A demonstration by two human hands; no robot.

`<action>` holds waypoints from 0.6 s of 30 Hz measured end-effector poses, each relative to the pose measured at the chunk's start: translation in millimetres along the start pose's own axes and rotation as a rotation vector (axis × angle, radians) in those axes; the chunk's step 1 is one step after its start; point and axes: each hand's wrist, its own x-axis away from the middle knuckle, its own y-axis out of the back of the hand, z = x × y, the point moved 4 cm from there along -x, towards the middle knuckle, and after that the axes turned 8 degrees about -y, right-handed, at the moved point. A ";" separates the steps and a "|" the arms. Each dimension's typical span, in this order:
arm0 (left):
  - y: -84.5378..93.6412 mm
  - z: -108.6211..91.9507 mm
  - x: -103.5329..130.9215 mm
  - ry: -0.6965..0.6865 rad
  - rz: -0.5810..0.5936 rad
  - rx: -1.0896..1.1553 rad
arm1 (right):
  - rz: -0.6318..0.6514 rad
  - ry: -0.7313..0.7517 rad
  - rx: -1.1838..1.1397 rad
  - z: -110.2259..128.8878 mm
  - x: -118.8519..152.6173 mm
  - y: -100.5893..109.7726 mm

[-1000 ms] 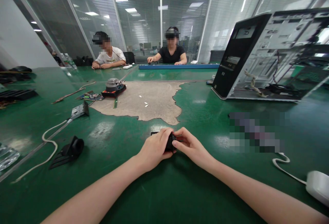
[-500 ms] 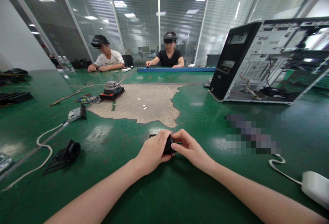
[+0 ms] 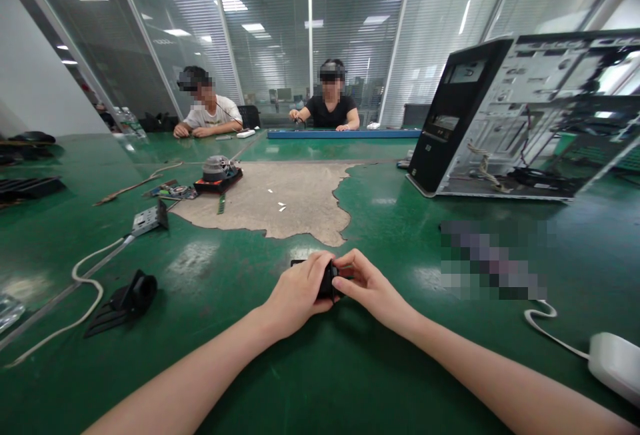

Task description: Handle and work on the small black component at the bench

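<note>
My left hand (image 3: 301, 288) is wrapped over a small black plastic part (image 3: 327, 284) at the middle of the green table. From the other side my right hand (image 3: 364, 280) pinches the part's right end between thumb and fingers. Most of the part lies hidden under my hands, so its exact kind does not show. Off to the left rests a black plastic bracket with a round opening (image 3: 131, 298), apart from both hands.
An opened computer case (image 3: 465, 122) stands at the right. Left lie a metal drive bracket (image 3: 149, 217), a white cable (image 3: 87, 282) and a heatsink fan (image 3: 219, 174). A white adapter (image 3: 615, 365) sits lower right. Two people (image 3: 333, 112) work across the table beside a blue bar (image 3: 345, 134).
My hands and the black part stay almost in place. Across the table, the person in black has raised a hand slightly.
</note>
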 end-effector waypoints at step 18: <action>-0.8 -0.2 -1.0 0.006 0.000 -0.003 | -0.013 0.013 0.071 0.4 -0.1 2.9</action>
